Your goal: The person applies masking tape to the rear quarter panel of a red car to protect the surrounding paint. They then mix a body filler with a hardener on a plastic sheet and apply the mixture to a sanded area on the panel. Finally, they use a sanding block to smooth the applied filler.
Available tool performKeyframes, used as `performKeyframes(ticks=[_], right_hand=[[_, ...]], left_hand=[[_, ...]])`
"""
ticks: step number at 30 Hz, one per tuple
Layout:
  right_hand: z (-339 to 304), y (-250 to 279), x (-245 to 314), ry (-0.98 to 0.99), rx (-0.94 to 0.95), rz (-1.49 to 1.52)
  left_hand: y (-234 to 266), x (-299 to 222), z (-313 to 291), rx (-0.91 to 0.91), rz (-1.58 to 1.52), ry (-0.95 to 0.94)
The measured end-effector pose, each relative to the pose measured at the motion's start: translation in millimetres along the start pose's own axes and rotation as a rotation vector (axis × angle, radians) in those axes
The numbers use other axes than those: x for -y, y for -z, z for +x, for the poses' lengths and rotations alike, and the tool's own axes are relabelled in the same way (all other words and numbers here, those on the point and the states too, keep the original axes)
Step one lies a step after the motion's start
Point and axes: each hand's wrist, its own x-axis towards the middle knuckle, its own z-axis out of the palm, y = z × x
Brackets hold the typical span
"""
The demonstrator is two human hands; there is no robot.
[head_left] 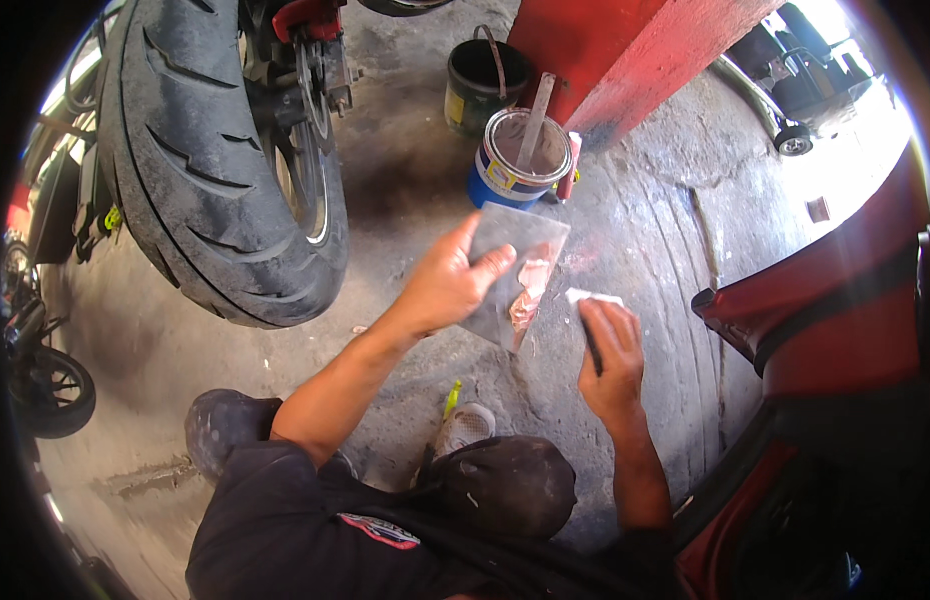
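Note:
My left hand [450, 280] grips a flat grey rectangular plate [490, 290], thumb on top and the other fingers mostly hidden beneath. A smear of pinkish putty [531, 290] lies along the plate's right side. Just to the right of it, my right hand [613, 350] is closed round a small spreader [593, 297]; a pale edge shows at the fingertips and a dark strip below, the rest is covered. The spreader and plate are apart. Beyond the plate stands an open blue can [505, 188] holding greyish-pink paste, with a flat stirring stick [536, 125] upright in it.
A black bucket [475, 100] with a handle stands behind the can, near a red pillar [625, 60]. At the left rises a large motorcycle tyre [205, 190]. A red body panel [835, 310] borders the right side. My knees and a shoe [468, 428] are below.

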Motion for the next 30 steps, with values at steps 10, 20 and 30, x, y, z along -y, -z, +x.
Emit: performKeyframes(ticks=[10,20,30], right_hand=[[10,-33,37,0.038,0.082,0.255],[11,0,30,0.071,-0.042,0.144],[4,-17,-13,0.031,0.025,-0.027]], left_hand=[[-26,9,-14,-0.171,0.427,-0.231],[-5,4,11,-0.371,-0.184,-0.106],[-12,2,-1,-0.198,-0.268,0.128]])
